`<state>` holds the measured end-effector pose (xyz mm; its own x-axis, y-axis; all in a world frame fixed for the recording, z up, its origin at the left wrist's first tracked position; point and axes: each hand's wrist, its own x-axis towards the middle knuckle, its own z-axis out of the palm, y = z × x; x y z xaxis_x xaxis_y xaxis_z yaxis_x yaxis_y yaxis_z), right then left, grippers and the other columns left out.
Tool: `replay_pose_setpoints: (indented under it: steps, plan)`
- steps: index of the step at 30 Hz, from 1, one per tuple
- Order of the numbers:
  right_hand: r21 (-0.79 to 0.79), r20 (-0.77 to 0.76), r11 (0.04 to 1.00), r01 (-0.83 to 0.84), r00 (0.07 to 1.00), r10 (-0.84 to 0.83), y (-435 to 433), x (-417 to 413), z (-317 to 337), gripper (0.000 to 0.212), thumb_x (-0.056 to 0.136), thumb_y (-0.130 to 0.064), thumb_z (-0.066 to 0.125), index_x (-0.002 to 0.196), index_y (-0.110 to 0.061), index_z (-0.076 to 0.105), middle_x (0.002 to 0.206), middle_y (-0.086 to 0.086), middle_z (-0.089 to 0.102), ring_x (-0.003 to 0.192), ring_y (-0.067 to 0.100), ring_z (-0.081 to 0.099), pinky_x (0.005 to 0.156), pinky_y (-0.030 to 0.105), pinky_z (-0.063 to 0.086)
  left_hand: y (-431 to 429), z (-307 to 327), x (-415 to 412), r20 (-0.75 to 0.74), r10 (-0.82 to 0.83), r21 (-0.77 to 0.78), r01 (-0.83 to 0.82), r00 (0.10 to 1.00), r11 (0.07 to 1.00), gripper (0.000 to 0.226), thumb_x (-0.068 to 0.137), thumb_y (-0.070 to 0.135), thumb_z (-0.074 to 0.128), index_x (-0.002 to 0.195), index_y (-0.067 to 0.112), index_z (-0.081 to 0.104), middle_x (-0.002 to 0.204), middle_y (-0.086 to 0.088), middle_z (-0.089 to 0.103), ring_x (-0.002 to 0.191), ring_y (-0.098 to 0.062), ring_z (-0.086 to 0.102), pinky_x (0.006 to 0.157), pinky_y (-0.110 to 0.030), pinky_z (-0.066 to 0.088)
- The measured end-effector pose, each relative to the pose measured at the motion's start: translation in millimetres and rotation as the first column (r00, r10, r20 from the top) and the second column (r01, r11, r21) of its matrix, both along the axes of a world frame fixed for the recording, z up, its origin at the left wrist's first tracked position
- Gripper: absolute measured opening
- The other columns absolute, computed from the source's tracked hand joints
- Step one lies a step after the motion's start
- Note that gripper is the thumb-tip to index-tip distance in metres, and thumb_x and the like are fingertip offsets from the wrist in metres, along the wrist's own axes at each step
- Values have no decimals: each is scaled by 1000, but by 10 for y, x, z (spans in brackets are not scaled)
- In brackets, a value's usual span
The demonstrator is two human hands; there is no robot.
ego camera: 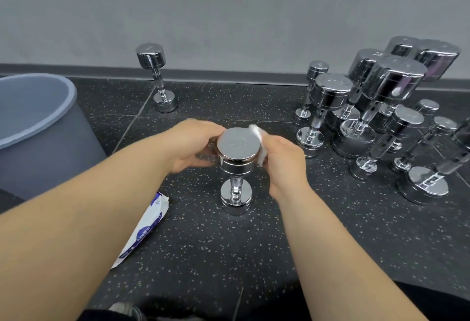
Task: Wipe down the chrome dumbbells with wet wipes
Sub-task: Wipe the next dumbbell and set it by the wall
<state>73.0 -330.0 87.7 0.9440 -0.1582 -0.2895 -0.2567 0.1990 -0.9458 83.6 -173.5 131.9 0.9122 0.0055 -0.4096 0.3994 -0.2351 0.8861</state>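
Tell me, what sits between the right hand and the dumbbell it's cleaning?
A white wet wipe, held by the right hand against the top of the dumbbell, in the head view.

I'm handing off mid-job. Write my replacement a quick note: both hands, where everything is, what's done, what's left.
Left hand: grips the top head of the centre dumbbell, which stands on end on the floor.
Right hand: holds the wet wipe against that head's right side.
Wipes pack: on the floor under the left forearm.
Bin: far left.
Done: unclear. The lone dumbbell by the wall may be finished.
Left: the centre dumbbell's handle and lower head, then probably the cluster of dumbbells on the right.
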Motion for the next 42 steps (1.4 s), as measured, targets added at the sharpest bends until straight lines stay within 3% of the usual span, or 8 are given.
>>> replay_pose_setpoints:
  steps: [3,9,12,20,27,31,36,42]
  plan:
    - [85,-140,996,-12,990,24,49,-175,-73,16,83,-10,59,71,-3,66,68,8,64,70,19,57,89,44,54,-6,-108,-247,-40,105,-123,-109,994,986,22,102,22,50,113,14,67,100,-4,68,87,-23,69,79,-35,57]
    - [124,-191,992,31,982,-6,91,-254,82,35,92,-7,50,58,-15,54,59,-3,55,69,16,47,70,30,45,-182,-182,-448,-69,284,-264,-293,956,919,30,103,19,48,131,10,56,120,-11,63,90,-22,68,80,-32,56]
    - [214,-317,975,58,948,13,62,-312,19,21,90,8,44,83,-1,61,78,10,62,77,22,58,89,36,52,-231,-184,-504,-82,347,-288,-355,934,889,30,103,21,47,130,10,56,112,-10,65,90,-23,68,76,-31,56]
    - [485,-307,856,182,951,-28,51,-273,-100,35,96,16,36,122,6,58,119,22,62,110,30,62,88,32,51,-144,-244,-630,-184,280,-282,-323,942,903,38,106,38,36,128,11,53,111,-13,65,99,-27,64,84,-38,51]
    - [488,-285,872,-32,939,194,147,-430,-94,32,96,16,36,121,16,55,120,28,62,96,28,65,75,22,59,-116,-272,-596,-356,219,-328,-341,908,881,46,106,36,31,122,-1,54,109,-21,66,101,-31,63,83,-38,50]
    - [383,-291,918,-106,929,229,99,-408,-50,23,97,11,45,112,0,59,89,12,72,69,15,69,53,16,53,-161,-233,-559,-392,191,-388,-349,900,853,24,99,14,39,104,2,61,107,-17,67,96,-29,63,82,-39,51]
    - [209,-258,974,87,966,-31,-94,-264,-67,27,97,6,42,117,-8,55,85,8,65,68,13,62,57,19,49,-171,-265,-396,-304,448,-502,-541,841,675,22,95,-13,42,104,-3,60,90,-15,65,77,-24,65,73,-35,56]
    - [329,-166,941,77,986,-22,-56,-42,10,20,98,-10,53,115,-5,63,97,6,72,82,14,66,65,21,52,-184,-238,-65,228,217,-214,-168,949,962,30,94,3,51,98,21,74,103,-9,74,85,-17,58,78,-29,45]
